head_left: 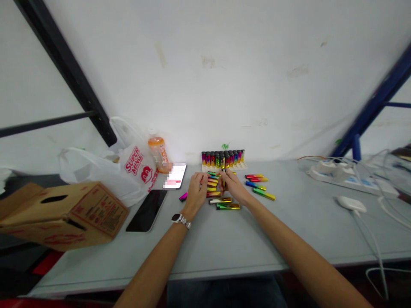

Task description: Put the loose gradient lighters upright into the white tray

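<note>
Several shiny multicoloured lighters with black tops stand upright in rows in a pale rack (242, 167) against the wall. My right hand (233, 185) is closed around an upright lighter (225, 185), just in front of the rack. Beside it, my left hand (196, 188) has its fingers curled together over the left end of a loose pile of lighters; what they hold is hidden. Lying flat between and below my hands are more lighters, among them a green-and-gold one (227, 206). A magenta lighter (183, 196) pokes out left of my left hand.
Several loose lighters (264, 194) lie to the right. On the left are a phone with a lit screen (176, 176), a dark phone (147, 211), an orange drink bottle (158, 152), a white plastic bag (128, 179) and a cardboard box (64, 216). A power strip (353, 179) and charger (352, 204) trail cables at right.
</note>
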Demonstrator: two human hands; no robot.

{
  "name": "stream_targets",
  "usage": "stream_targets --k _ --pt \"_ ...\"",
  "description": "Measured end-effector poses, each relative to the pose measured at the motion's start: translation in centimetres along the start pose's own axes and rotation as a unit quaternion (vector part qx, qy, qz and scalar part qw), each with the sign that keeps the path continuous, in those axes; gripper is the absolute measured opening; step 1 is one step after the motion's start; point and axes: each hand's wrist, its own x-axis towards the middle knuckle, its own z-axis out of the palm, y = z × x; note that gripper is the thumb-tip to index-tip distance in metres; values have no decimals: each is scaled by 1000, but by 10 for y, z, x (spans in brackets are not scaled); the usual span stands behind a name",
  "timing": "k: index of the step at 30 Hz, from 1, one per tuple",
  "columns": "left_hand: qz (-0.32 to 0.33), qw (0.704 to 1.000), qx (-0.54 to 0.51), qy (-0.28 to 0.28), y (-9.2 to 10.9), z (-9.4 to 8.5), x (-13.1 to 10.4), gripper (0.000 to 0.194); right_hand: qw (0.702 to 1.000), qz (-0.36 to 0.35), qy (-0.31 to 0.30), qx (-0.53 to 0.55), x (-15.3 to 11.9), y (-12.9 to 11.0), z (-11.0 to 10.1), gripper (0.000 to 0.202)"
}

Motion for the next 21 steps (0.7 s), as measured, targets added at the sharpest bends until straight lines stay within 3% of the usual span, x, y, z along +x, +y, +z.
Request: stream_targets --k 3,7,14,21 --pt "-7 1000 -10 -11 2 -1 0 30 997 14 73 33 -5 9 4 37" --pt "-8 999 -5 -32 5 -1 0 29 984 -47 157 -67 -12 16 -2 50" --pt "8 998 9 -59 4 1 0 25 961 -58 192 -188 -9 17 -2 37" --pt "10 998 14 -58 5 0 0 23 970 -56 176 -156 -12 20 -3 48"
